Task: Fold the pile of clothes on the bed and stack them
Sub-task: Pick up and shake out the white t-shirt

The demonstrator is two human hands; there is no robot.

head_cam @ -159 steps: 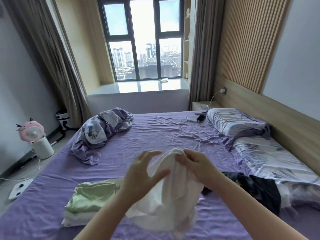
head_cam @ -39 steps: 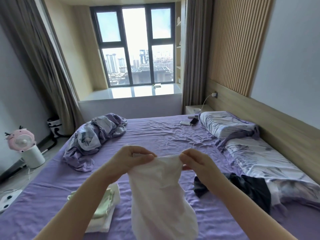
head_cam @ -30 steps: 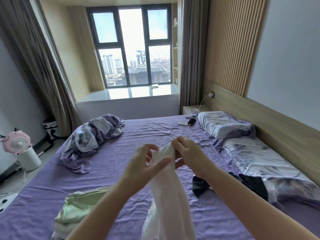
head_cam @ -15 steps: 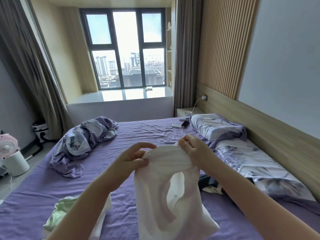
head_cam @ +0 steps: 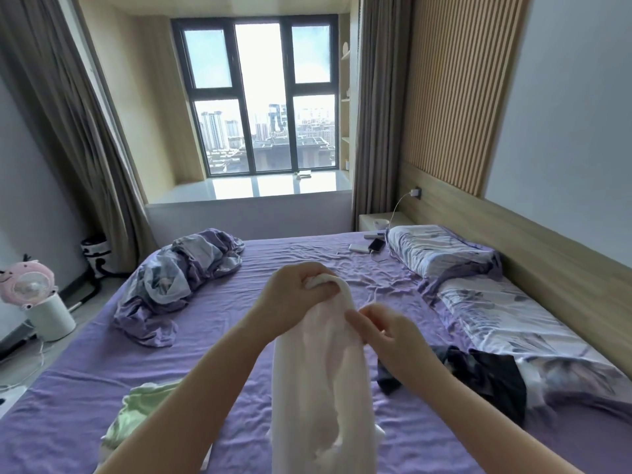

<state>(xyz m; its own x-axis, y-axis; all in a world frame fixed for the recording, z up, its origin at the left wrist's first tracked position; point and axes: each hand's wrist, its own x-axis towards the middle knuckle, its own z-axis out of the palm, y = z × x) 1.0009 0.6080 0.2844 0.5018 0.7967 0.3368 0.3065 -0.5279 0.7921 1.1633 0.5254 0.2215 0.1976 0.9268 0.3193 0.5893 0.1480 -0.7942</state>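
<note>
Purple sheeting covers the bed (head_cam: 212, 323), and going from its left side, a folded pale-green garment (head_cam: 136, 415) lies on something white near the front left corner, the start of the stack. Further back sits a crumpled purple-and-grey duvet (head_cam: 181, 275).

At the centre, the left hand (head_cam: 294, 295) is raised with its fingers clenched round a bunched top edge of the white garment (head_cam: 318, 388), which hangs in a long, narrow drape above the bed, clear of the sheet as far as can be seen. Just right of it and lower, the right hand (head_cam: 386, 336) pinches the cloth's right edge between thumb and fingertips. To the right, a dark garment (head_cam: 485, 378) lies unfolded against the patterned pillows (head_cam: 496, 302), and a phone (head_cam: 376, 244) and a power bank (head_cam: 359, 248) rest near the far pillow.

The likely trouble is in the grips: the left hand holds a wad, not a clean corner or seam, so when the cloth is spread it may come out twisted and fold crookedly. The thin fabric hangs limp and could slip from the light right-hand pinch and drop in a heap. Laying it down carelessly on the left could also nudge the green garment out of square.
</note>
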